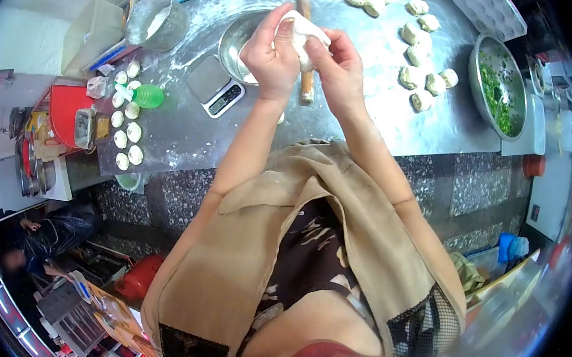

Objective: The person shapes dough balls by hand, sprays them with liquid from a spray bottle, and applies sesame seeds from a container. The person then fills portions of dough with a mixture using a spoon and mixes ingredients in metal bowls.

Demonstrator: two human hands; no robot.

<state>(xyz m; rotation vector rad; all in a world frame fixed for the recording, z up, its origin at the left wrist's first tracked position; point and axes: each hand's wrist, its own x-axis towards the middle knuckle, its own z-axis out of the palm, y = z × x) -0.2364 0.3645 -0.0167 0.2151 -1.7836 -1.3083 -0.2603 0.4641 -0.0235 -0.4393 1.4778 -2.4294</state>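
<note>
Between my two raised hands is a piece of white dough [303,32], held above the metal table. My left hand [269,58] grips its left side, thumb pressed against it. The fingers of my right hand [340,67] pinch its right edge. Beneath the hands a wooden rolling pin [307,88] lies on the table, partly covered. A metal bowl [228,47] stands behind my left hand, its contents mostly hidden. Close by on the left sits a digital kitchen scale [216,87].
Dough lumps [416,54] lie at the right, near a metal bowl of chopped greens [498,88]. Small dough balls [133,130] line the left side beside a green spray bottle [147,95]. A flour tub [157,21] stands behind. Another person [57,230] is at lower left.
</note>
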